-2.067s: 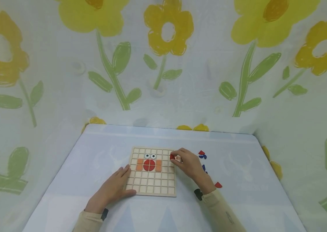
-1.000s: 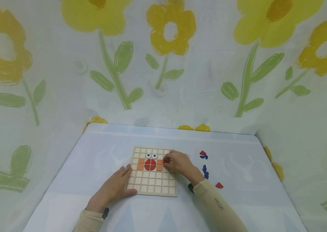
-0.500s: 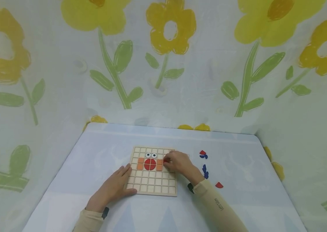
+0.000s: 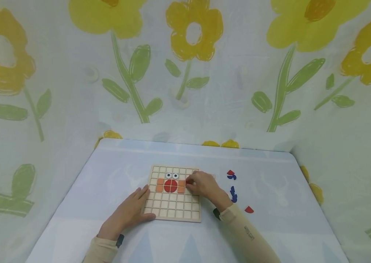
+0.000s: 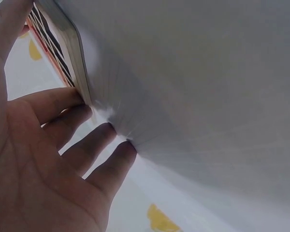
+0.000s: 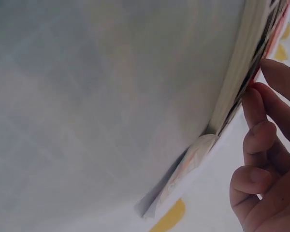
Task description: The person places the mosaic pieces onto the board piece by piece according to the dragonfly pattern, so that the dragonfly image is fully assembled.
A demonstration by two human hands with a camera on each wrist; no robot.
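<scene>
A wooden grid board [image 4: 172, 205] lies on the table. Two eye tiles [image 4: 169, 176] sit above a red disc of quarter pieces [image 4: 171, 186], with orange square tiles [image 4: 159, 185] on either side. My left hand [image 4: 130, 212] rests along the board's left edge, fingers extended and thumb by the near corner. Above the right columns, my right hand [image 4: 204, 185] pinches a small red piece [image 4: 187, 181] just right of the orange tiles. The fingers hide most of that piece, so its full shape does not show.
To the right of the board lie several blue curved pieces [image 4: 233, 194], a red quarter piece [image 4: 230, 172] with blue ones below it, and another red quarter piece [image 4: 249, 209]. A pale, crumpled flat item [image 6: 183, 166] sits by the board's right edge. Flower-printed cloth surrounds the table [image 4: 254, 233].
My right hand has carried the red piece left and slightly down to beside the orange tiles, and has stayed there over the last second. My left hand has kept its place.
</scene>
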